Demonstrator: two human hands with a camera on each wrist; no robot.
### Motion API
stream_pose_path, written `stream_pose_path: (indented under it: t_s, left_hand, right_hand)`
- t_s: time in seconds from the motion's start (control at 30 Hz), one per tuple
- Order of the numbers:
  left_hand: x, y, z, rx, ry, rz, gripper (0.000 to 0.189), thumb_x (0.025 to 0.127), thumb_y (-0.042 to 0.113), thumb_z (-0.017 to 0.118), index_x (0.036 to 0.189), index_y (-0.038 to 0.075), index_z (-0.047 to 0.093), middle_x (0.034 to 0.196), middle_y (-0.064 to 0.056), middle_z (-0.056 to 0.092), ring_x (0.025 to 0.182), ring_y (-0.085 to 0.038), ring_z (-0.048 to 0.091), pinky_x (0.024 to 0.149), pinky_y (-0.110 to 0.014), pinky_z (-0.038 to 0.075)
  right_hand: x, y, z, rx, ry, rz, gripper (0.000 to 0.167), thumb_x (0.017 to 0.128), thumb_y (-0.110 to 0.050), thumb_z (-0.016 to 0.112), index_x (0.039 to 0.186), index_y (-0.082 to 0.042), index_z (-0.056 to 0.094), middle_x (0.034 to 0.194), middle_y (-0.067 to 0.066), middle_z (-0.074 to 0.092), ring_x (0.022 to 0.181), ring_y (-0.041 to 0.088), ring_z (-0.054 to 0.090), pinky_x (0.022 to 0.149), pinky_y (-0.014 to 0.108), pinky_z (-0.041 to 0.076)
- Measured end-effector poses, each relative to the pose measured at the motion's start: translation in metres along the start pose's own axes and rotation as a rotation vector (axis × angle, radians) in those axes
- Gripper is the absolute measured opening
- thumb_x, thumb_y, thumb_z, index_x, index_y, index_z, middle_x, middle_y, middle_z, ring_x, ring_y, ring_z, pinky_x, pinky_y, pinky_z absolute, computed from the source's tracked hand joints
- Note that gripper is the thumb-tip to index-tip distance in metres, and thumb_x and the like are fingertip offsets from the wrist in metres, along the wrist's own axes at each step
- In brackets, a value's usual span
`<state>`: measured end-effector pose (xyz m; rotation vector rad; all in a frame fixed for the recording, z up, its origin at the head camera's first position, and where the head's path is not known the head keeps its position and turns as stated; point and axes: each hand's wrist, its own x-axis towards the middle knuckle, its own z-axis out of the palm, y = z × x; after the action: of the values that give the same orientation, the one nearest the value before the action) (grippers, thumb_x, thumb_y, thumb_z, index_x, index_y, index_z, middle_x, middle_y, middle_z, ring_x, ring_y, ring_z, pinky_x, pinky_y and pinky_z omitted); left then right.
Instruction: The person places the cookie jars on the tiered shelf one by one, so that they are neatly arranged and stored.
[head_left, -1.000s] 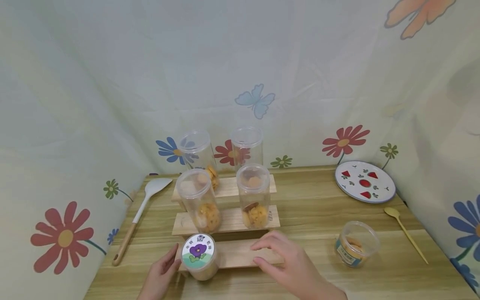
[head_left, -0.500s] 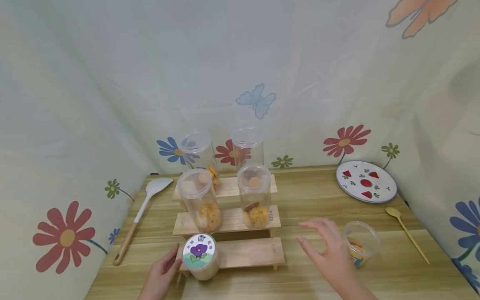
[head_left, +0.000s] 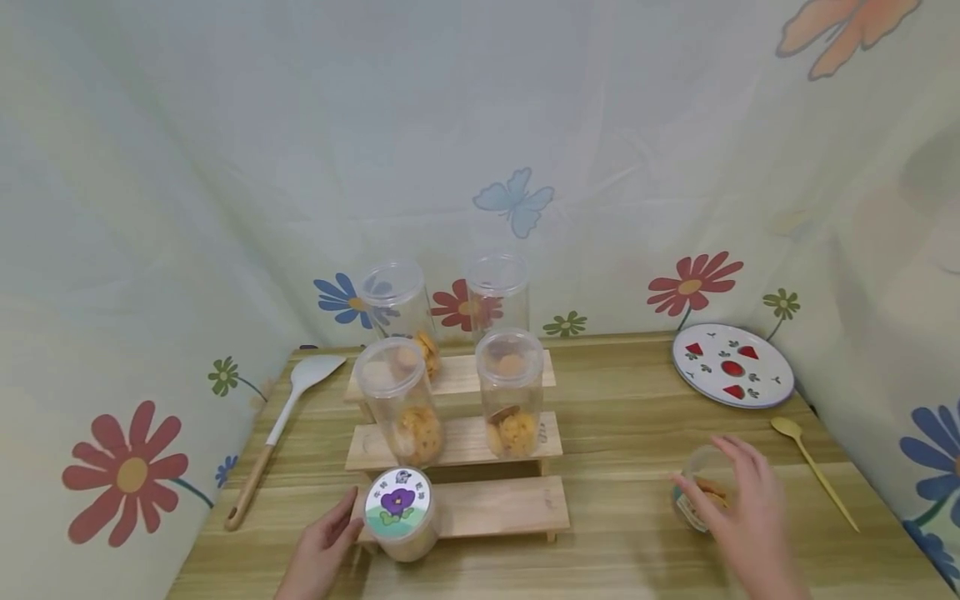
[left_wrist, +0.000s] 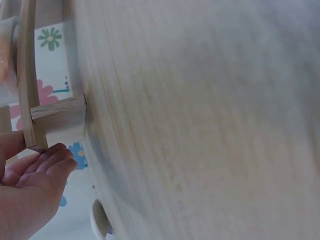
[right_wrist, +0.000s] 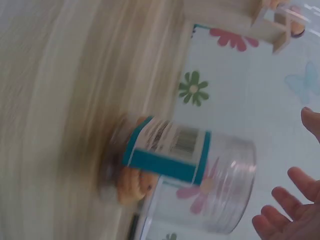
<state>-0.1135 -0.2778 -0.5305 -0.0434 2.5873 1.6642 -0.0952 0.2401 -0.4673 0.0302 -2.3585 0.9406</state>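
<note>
In the head view my left hand (head_left: 318,546) is at the left end of the lowest tier of a wooden stepped stand (head_left: 502,507). The left wrist view shows the thumb on one side of the board end and the fingers (left_wrist: 57,162) curled on the other. Beside it on that tier stands a jar with a purple-flower lid (head_left: 399,504). My right hand (head_left: 750,508) is spread around the near right side of a short clear cookie jar (head_left: 693,508). In the right wrist view its fingers are apart from the jar's rim; cookies and a teal-edged label show.
Tall clear jars (head_left: 510,400) stand on the middle and top tiers, some holding cookies. A white spatula (head_left: 277,425) lies left. Far right are a watermelon-pattern plate (head_left: 731,367) and a gold spoon (head_left: 813,471). A floral cloth (head_left: 600,167) hangs behind the table.
My right hand has moved right, from above the lowest tier to the short cookie jar. The left hand and the purple-flower jar have stayed in place.
</note>
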Motion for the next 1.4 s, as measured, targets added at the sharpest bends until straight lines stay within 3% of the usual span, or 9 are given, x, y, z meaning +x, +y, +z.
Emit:
stream_pose_path:
  t_s: [0.07,0.17,0.3,0.53,0.7,0.97,1.27,1.37,1.4]
  left_hand:
    - [0.000,0.002,0.000,0.007,-0.003,-0.005,0.052,0.099,0.013,0.056,0.142,-0.008,0.036,0.148,-0.021,0.032,0.132,-0.032,0.037,0.101,-0.035,0.038]
    - [0.000,0.004,0.000,0.007,-0.003,-0.016,0.052,0.099,0.012,0.056,0.143,-0.008,0.036,0.148,-0.022,0.031,0.132,-0.033,0.036,0.102,-0.035,0.037]
    - [-0.001,0.004,0.000,0.005,-0.002,-0.018,0.052,0.099,0.013,0.055,0.142,-0.008,0.036,0.148,-0.022,0.031,0.132,-0.033,0.036,0.102,-0.035,0.037]
    - [-0.001,0.005,0.000,0.005,-0.007,-0.022,0.052,0.099,0.012,0.055,0.142,-0.008,0.035,0.148,-0.021,0.031,0.132,-0.033,0.036,0.101,-0.034,0.038]
    - [-0.001,0.006,-0.001,0.006,-0.009,-0.033,0.051,0.099,0.011,0.055,0.143,-0.008,0.035,0.149,-0.021,0.031,0.132,-0.033,0.036,0.101,-0.034,0.039]
    - [-0.001,0.008,0.000,-0.005,-0.007,-0.043,0.052,0.099,0.011,0.055,0.143,-0.008,0.035,0.149,-0.021,0.031,0.132,-0.033,0.036,0.100,-0.034,0.040]
    - [-0.002,0.007,0.000,-0.015,-0.011,-0.043,0.054,0.099,0.014,0.056,0.143,-0.008,0.034,0.149,-0.021,0.030,0.133,-0.034,0.035,0.100,-0.034,0.040]
    - [-0.001,0.006,0.000,-0.017,-0.012,-0.043,0.053,0.099,0.013,0.056,0.143,-0.008,0.034,0.149,-0.021,0.030,0.133,-0.034,0.035,0.100,-0.034,0.040]
    - [-0.001,0.006,0.000,-0.020,-0.012,-0.045,0.053,0.099,0.013,0.056,0.143,-0.008,0.034,0.149,-0.021,0.030,0.133,-0.033,0.035,0.100,-0.034,0.040]
  right_hand:
    - [-0.001,0.009,-0.005,-0.040,-0.031,0.046,0.080,0.071,-0.021,0.088,0.135,0.005,0.046,0.134,0.030,0.042,0.119,0.052,0.037,0.099,0.067,0.027]
    - [-0.003,0.021,-0.009,-0.076,-0.091,0.118,0.097,0.071,-0.029,0.087,0.143,0.007,0.033,0.140,0.035,0.033,0.124,0.055,0.029,0.103,0.069,0.022]
    - [-0.009,0.035,-0.010,-0.069,-0.151,0.200,0.114,0.066,-0.030,0.090,0.146,0.009,0.020,0.139,0.039,0.026,0.125,0.057,0.024,0.100,0.072,0.022]
    - [-0.012,0.051,-0.015,-0.075,-0.346,0.330,0.118,0.075,-0.041,0.083,0.146,0.015,0.007,0.135,0.045,0.025,0.119,0.061,0.029,0.090,0.075,0.029]
    - [-0.011,0.052,-0.016,-0.019,-0.411,0.402,0.117,0.078,-0.042,0.080,0.146,0.014,0.003,0.138,0.044,0.023,0.120,0.058,0.033,0.092,0.070,0.036]
    - [-0.009,0.047,-0.018,0.012,-0.426,0.476,0.119,0.078,-0.047,0.078,0.147,0.011,0.002,0.138,0.043,0.026,0.121,0.057,0.034,0.096,0.069,0.033]
    - [-0.011,0.040,-0.017,0.017,-0.380,0.503,0.115,0.074,-0.050,0.080,0.147,0.009,0.013,0.135,0.041,0.034,0.118,0.056,0.043,0.094,0.058,0.044]
    - [-0.012,0.035,-0.015,0.032,-0.344,0.474,0.112,0.073,-0.048,0.082,0.146,0.007,0.018,0.134,0.037,0.038,0.116,0.052,0.047,0.091,0.053,0.047]
    - [-0.012,0.033,-0.014,0.040,-0.330,0.457,0.110,0.073,-0.046,0.083,0.146,0.007,0.021,0.133,0.035,0.040,0.115,0.051,0.048,0.089,0.046,0.051]
